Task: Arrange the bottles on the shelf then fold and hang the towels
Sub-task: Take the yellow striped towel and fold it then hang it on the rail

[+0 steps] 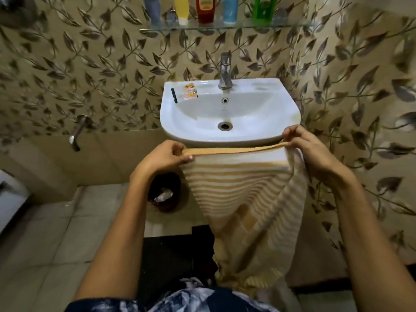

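Head cam: both hands up in front of the sink (290, 122), holding 1 striped towel (234, 188) by its top edge. Left hand (162, 156) pinches the left corner, thumb on the near side w/ fingers curled over the orange hem. Right hand (308, 145) pinches the right corner, fingers curled round the bunched edge. Hem stretched taut btwn the 2 hands, just below the sink's front rim; rest of towel hangs down toward the floor, right side folded in on itself.

Glass shelf (292, 25) on the wall above the tap (225, 70) carries 5 bottles in a row, tops cut off by the frame: grey bottle (153, 10), yellow bottle (182, 10), red bottle (205, 9), blue bottle (230, 10), green bottle (262, 9).

Small printed packet (190, 92) lies on the sink's back-left ledge, a thin dark item just left of it; can't tell what. Dark bin (164, 192) sits on the tiled floor under the sink, left of the towel. Wall tap (77, 134) sticks out at left.
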A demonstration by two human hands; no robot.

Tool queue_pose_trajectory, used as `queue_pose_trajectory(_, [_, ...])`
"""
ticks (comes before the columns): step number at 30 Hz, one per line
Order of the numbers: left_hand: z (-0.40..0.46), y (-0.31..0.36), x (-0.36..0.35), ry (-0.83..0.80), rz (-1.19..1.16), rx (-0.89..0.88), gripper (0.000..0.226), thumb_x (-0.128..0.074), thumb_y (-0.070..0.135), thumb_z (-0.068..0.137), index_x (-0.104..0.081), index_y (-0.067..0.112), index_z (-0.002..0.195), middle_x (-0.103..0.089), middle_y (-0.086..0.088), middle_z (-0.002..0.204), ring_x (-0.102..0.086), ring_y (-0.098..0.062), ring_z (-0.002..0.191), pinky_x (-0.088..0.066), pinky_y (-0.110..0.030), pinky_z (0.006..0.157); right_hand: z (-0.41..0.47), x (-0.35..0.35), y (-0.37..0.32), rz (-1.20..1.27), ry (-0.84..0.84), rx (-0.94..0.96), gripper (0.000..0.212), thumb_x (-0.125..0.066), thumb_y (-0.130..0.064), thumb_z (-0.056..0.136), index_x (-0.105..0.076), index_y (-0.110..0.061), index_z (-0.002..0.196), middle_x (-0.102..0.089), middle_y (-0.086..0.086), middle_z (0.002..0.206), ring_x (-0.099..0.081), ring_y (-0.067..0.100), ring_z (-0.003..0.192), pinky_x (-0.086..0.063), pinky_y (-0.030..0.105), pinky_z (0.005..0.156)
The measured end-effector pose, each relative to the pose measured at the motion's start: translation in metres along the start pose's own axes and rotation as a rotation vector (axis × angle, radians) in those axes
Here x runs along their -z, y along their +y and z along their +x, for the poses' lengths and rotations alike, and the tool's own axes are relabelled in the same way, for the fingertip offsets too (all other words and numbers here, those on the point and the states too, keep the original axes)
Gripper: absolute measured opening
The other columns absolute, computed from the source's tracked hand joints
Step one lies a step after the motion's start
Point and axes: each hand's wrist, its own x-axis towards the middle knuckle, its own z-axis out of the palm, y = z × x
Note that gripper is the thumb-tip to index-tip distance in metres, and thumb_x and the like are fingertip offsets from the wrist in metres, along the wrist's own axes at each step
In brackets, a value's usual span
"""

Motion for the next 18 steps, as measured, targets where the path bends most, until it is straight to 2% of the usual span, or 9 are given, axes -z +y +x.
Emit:
queue_pose_trajectory(3, [0.009, 0.008, 0.015, 0.116, -0.314, -0.18, 0.016, -0.059, 0.019, 0.092, -0.059, 0.013, 0.077, -0.049, 0.006, 0.063, -0.045, 0.003, 0.052, -0.034, -0.008, 0.052, 0.015, -0.018, -0.01, -0.051, -0.13, -0.056, 0.013, -0.053, -0.004, 0.083, -0.053, -0.017, 0.083, -0.049, -0.001, 0.073, -0.051, 0.0, 0.063, -0.036, 0.013, 0.062])
queue_pose_trajectory(4, [0.011, 0.015, 0.018, 0.104, -0.434, -0.233, 0.013, -0.059, 0.019, 0.092, -0.06, 0.015, 0.08, -0.054, 0.008, 0.066, -0.049, 0.003, 0.058, -0.039, -0.01, 0.059, 0.016, -0.025, -0.016, -0.033, -0.196, -0.072, 0.01, -0.061, -0.009, 0.082, -0.054, -0.016, 0.085, -0.05, -0.001, 0.072, -0.05, -0.002, 0.055, -0.037, 0.011, 0.056])
queue_pose_trajectory(5, [0.015, 0.023, 0.02, 0.068, -0.524, -0.279, 0.011, -0.059, 0.02, 0.092, -0.061, 0.017, 0.081, -0.057, 0.009, 0.07, -0.053, -0.001, 0.066, -0.043, -0.015, 0.064, 0.018, -0.033, -0.023, -0.035, -0.259, -0.073, 0.016, -0.069, -0.017, 0.08, -0.056, -0.016, 0.09, -0.051, 0.0, 0.071, -0.048, 0.0, 0.052, -0.037, 0.012, 0.051])
queue_pose_trajectory(6, [0.019, 0.031, 0.021, 0.019, -0.577, -0.322, 0.009, -0.058, 0.022, 0.09, -0.061, 0.018, 0.082, -0.057, 0.007, 0.073, -0.054, -0.005, 0.071, -0.045, -0.022, 0.067, 0.019, -0.042, -0.03, -0.075, -0.311, -0.057, 0.026, -0.073, -0.027, 0.077, -0.058, -0.017, 0.096, -0.053, 0.001, 0.073, -0.049, 0.004, 0.053, -0.038, 0.014, 0.051])
queue_pose_trajectory(8, [0.026, 0.049, 0.019, -0.068, -0.586, -0.413, 0.007, -0.057, 0.02, 0.089, -0.061, 0.016, 0.085, -0.058, 0.003, 0.079, -0.055, -0.009, 0.077, -0.047, -0.026, 0.071, 0.022, -0.062, -0.044, -0.183, -0.349, 0.021, 0.039, -0.069, -0.038, 0.075, -0.061, -0.021, 0.108, -0.063, 0.002, 0.089, -0.063, 0.013, 0.073, -0.051, 0.023, 0.067])
queue_pose_trajectory(10, [0.035, 0.061, 0.018, -0.094, -0.537, -0.492, 0.005, -0.058, 0.017, 0.09, -0.061, 0.013, 0.088, -0.059, 0.001, 0.082, -0.056, -0.008, 0.08, -0.047, -0.024, 0.074, 0.025, -0.078, -0.056, -0.241, -0.322, 0.149, 0.04, -0.069, -0.037, 0.081, -0.062, -0.018, 0.116, -0.068, 0.003, 0.109, -0.066, 0.024, 0.1, -0.055, 0.038, 0.087])
queue_pose_trajectory(12, [0.043, 0.068, 0.019, -0.062, -0.546, -0.515, 0.003, -0.06, 0.016, 0.087, -0.058, 0.017, 0.085, -0.058, 0.005, 0.079, -0.055, -0.002, 0.076, -0.045, -0.018, 0.073, 0.03, -0.087, -0.063, -0.229, -0.251, 0.235, 0.033, -0.065, -0.027, 0.087, -0.063, -0.013, 0.117, -0.069, 0.009, 0.112, -0.063, 0.026, 0.108, -0.052, 0.044, 0.092])
queue_pose_trajectory(15, [0.052, 0.066, 0.02, 0.024, -0.649, -0.475, 0.007, -0.057, 0.021, 0.086, -0.05, 0.021, 0.084, -0.055, 0.008, 0.076, -0.052, 0.005, 0.066, -0.042, -0.012, 0.065, 0.035, -0.095, -0.07, -0.208, -0.176, 0.301, 0.03, -0.061, -0.02, 0.09, -0.06, -0.01, 0.118, -0.068, 0.01, 0.109, -0.064, 0.023, 0.107, -0.052, 0.04, 0.091])
queue_pose_trajectory(18, [0.05, 0.057, 0.015, -0.038, -0.775, -0.377, 0.025, -0.049, 0.043, 0.087, -0.047, 0.019, 0.088, -0.056, 0.0, 0.08, -0.056, -0.003, 0.069, -0.047, -0.016, 0.06, 0.041, -0.104, -0.07, -0.209, -0.108, 0.375, 0.022, -0.054, -0.015, 0.091, -0.056, 0.003, 0.103, -0.064, 0.021, 0.097, -0.062, 0.026, 0.086, -0.049, 0.04, 0.076])
